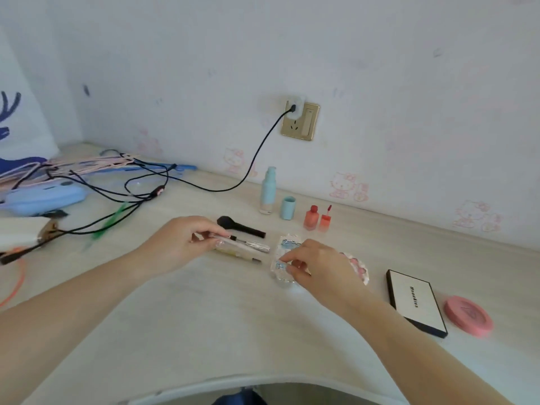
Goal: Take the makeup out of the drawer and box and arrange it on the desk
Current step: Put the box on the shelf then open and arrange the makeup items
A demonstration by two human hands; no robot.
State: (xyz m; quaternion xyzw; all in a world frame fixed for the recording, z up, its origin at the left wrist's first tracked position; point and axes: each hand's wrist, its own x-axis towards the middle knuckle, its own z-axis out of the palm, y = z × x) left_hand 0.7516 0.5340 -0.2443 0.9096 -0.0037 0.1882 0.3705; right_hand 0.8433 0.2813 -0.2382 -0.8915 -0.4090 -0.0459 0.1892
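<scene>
On the desk (233, 317), the left hand (178, 244) pinches a thin clear-handled brush (233, 238). The right hand (318, 267) pinches a blurry clear case (287, 247), and partly hides a pink case (361, 267) behind.

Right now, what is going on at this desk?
A person is laying out makeup on the desk. The left hand pinches a slim brush above two pen-like tubes. The right hand holds a clear blue-patterned case. Behind stand a pale blue bottle, its cap and two red lip tints. A palette and pink compact lie to the right.
</scene>
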